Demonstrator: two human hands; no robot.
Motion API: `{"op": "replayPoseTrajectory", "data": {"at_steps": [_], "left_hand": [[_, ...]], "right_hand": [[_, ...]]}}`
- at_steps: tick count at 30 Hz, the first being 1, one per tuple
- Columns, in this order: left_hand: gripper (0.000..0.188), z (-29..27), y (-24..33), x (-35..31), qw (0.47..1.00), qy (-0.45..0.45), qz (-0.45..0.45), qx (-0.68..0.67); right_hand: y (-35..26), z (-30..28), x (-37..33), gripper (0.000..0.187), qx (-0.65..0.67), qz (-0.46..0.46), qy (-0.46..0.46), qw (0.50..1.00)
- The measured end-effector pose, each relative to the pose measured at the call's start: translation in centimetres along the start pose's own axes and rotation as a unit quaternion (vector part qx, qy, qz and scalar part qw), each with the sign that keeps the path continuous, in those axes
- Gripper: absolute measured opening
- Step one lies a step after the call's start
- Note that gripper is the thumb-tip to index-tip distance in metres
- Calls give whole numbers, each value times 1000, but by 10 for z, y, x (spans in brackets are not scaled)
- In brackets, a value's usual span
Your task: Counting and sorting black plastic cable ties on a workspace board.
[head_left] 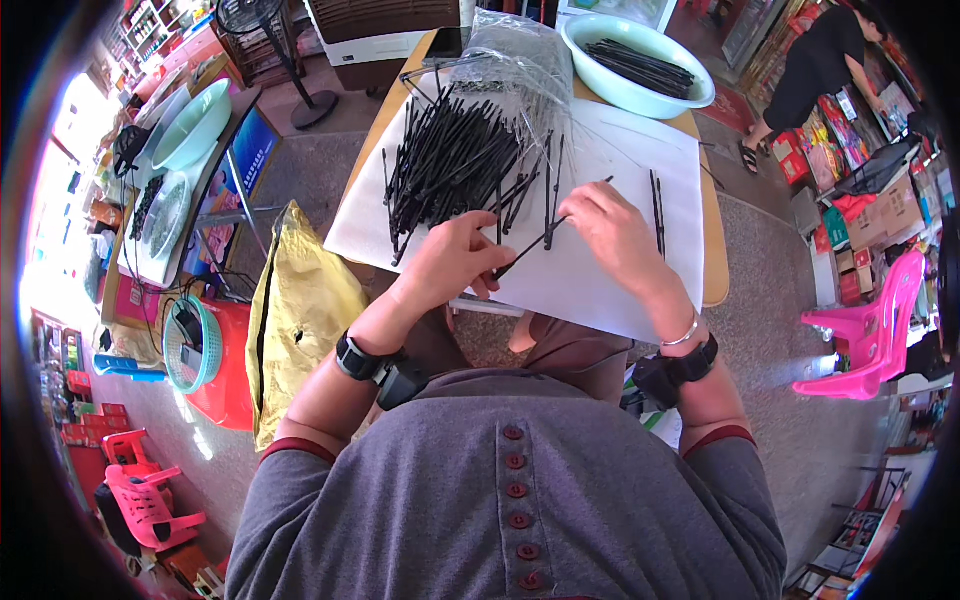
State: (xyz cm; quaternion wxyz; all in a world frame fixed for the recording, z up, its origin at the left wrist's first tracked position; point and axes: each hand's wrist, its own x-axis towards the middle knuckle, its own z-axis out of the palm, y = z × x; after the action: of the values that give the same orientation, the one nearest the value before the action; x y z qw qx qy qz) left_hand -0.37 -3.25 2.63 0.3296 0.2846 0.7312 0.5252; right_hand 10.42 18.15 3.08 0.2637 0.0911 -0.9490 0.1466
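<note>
A thin black rod point(528, 254) slants between my two hands above the white sheet point(640, 290) on the table. My left hand point(458, 258) pinches its lower end, and my right hand point(612, 232) has thumb and fingers closed near its upper end. Just beyond my left hand lies a large loose pile of similar black rods point(455, 160), some with small knobs at their ends. A few rods lie separately by the pile, and a pair of black rods point(657, 212) rests right of my right hand. My fingertips partly hide the held rod's ends.
A clear plastic bag point(515, 60) with thin pieces lies behind the pile. At the far right of the table, a pale green basin point(590, 75) holds black rods. A yellow sack point(300, 320) stands left of the table, a pink chair point(870, 330) to the right. A person bends by shelves.
</note>
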Motion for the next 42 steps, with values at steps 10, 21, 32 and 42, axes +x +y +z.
{"op": "replayPoseTrajectory", "data": {"at_steps": [10, 21, 32, 42], "left_hand": [[55, -55, -5, -39, 968, -112, -34, -220], [41, -21, -1, -8, 922, -147, 68, -351], [31, 30, -7, 47, 930, -125, 67, -339], [25, 35, -22, 57, 945, -48, 98, -307]], "right_hand": [[31, -1, 11, 26, 137, 165, 145, 966], [118, 53, 36, 17, -163, 237, -45, 957], [37, 8, 9, 19, 264, 394, -17, 880], [23, -17, -22, 19, 180, 398, 5, 899]]}}
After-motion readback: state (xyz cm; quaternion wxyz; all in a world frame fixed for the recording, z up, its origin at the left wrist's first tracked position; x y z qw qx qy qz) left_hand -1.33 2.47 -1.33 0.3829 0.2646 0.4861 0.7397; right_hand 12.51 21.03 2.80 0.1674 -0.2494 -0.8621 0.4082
